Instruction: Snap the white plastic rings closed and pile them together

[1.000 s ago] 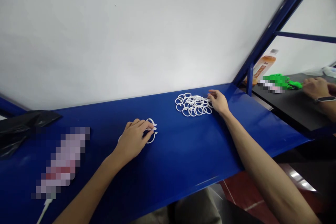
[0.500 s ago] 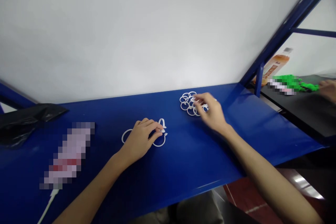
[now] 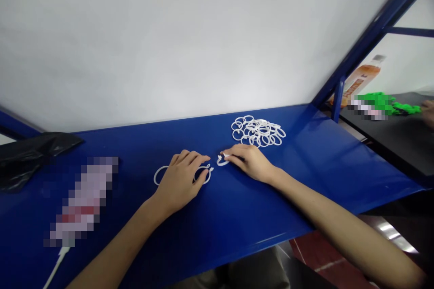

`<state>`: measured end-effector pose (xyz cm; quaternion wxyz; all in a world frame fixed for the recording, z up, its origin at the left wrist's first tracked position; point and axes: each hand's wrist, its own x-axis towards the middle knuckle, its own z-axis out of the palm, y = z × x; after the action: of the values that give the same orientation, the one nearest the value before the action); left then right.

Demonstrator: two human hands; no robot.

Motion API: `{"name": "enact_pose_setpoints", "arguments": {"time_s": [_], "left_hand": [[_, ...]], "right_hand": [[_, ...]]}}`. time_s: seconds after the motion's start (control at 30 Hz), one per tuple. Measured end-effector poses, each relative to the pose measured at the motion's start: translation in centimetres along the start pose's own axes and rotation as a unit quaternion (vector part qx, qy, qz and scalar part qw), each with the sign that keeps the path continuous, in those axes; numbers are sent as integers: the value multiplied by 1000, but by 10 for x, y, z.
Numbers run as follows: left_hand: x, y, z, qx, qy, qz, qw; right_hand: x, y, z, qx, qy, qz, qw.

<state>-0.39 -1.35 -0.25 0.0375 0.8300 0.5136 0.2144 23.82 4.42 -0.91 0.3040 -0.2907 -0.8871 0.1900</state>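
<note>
A pile of several white plastic rings [image 3: 258,131] lies near the back of the blue shelf [image 3: 237,207]. My left hand [image 3: 181,181] rests palm down on linked white rings [image 3: 205,175], its fingers curled over them. Just to the right, my right hand [image 3: 248,162] pinches a single white ring [image 3: 222,159] at its fingertips, held close to the open end of the linked rings under the left hand.
A black plastic bag [image 3: 30,153] lies at the left end of the shelf, beside a blurred-out item [image 3: 81,201] with a white cable [image 3: 56,266]. On the neighbouring black table [image 3: 393,140] stand an orange bottle [image 3: 359,80] and green parts [image 3: 384,103]; another person's hand [image 3: 429,110] shows there.
My right hand left the ring pile with one ring and came back toward me and left, beside the left hand. The left hand stayed on its linked rings.
</note>
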Motion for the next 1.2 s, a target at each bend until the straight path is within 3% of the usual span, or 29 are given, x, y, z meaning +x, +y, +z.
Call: {"name": "enact_pose_setpoints", "arguments": {"time_s": [0.17, 0.33, 0.5, 0.73, 0.83, 0.9, 0.97, 1.03, 1.07, 1.13, 1.2], "left_hand": [[0, 6, 1, -49, 34, 42, 997], [1, 8, 4, -99, 73, 82, 989], [0, 9, 5, -102, 110, 76, 986], [-1, 12, 5, -73, 113, 73, 988], [1, 11, 2, -52, 104, 55, 992], [1, 9, -1, -28, 96, 38, 994], [0, 6, -3, 0, 79, 26, 997], [-1, 1, -5, 21, 52, 12, 998], [-1, -1, -5, 27, 39, 3, 999], [-1, -5, -3, 28, 21, -12, 999], [0, -7, -1, 25, 7, -18, 1000]], "right_hand": [[0, -9, 0, 16, -7, 19, 1000], [-1, -21, 2, 23, -41, -43, 998], [-3, -30, 5, -11, -61, -97, 993], [-6, -44, 4, -113, -75, -152, 979], [-4, -40, -1, -123, -66, -152, 978], [-2, -27, -13, -111, -23, -127, 985], [2, -6, -35, -125, 68, -74, 987], [6, 25, -62, -169, 181, 32, 968], [8, 43, -77, -181, 206, 84, 958], [11, 81, -102, -195, 217, 183, 939], [11, 116, -119, -184, 165, 273, 930]]}}
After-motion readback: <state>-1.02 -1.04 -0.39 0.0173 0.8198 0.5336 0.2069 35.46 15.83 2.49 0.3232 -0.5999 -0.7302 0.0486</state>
